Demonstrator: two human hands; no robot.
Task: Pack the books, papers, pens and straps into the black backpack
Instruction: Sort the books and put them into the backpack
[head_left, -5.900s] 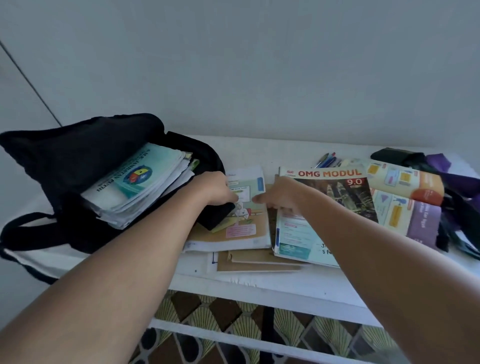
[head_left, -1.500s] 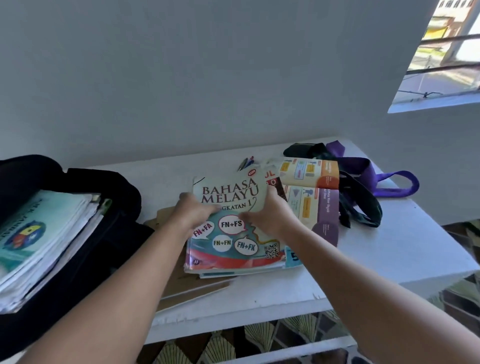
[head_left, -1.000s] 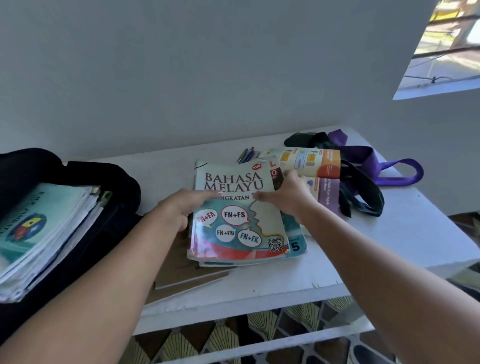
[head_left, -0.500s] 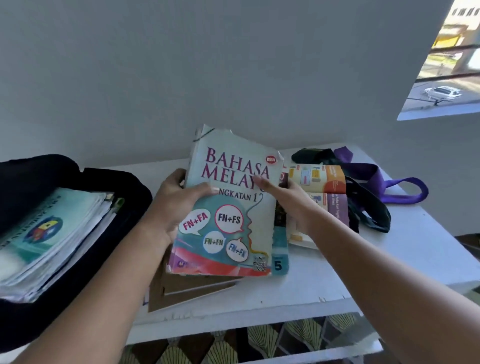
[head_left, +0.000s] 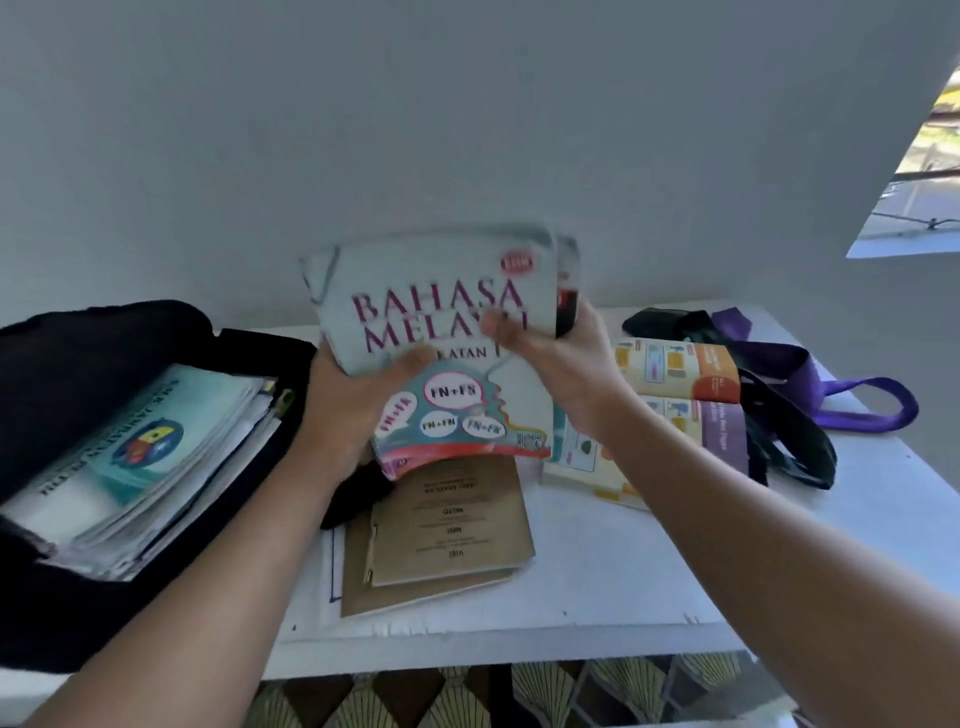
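Thumbs on the cover, fingers tucked behind: both hands are clamped on the stack of books (head_left: 441, 332), and it is up off the table, tilted toward the camera. The left hand (head_left: 345, 410) grips the stack's left edge, thumb pressed across the pale cover just under the title. The right hand (head_left: 561, 364) grips the right edge, thumb over the end of the word "MELAYU", fingers curled round a second, darker book held behind the front one. The front cover reads "BAHASA MELAYU" in magenta, with white speech bubbles on teal lower down; the top of the stack is motion-blurred.

Under the raised stack, brown exercise books (head_left: 447, 530) lie flat on the white table (head_left: 597, 582), overlapping one another. To the right, another book with orange and purple panels (head_left: 691, 395) rests on the table, its right edge touching the straps (head_left: 779, 410), a tangle of dark green and purple at the far right.

On the left, the black backpack (head_left: 78, 353) lies open, a thick bundle of papers and books (head_left: 135, 457) already inside, spines facing the opening. A window (head_left: 914, 171) shows at upper right.
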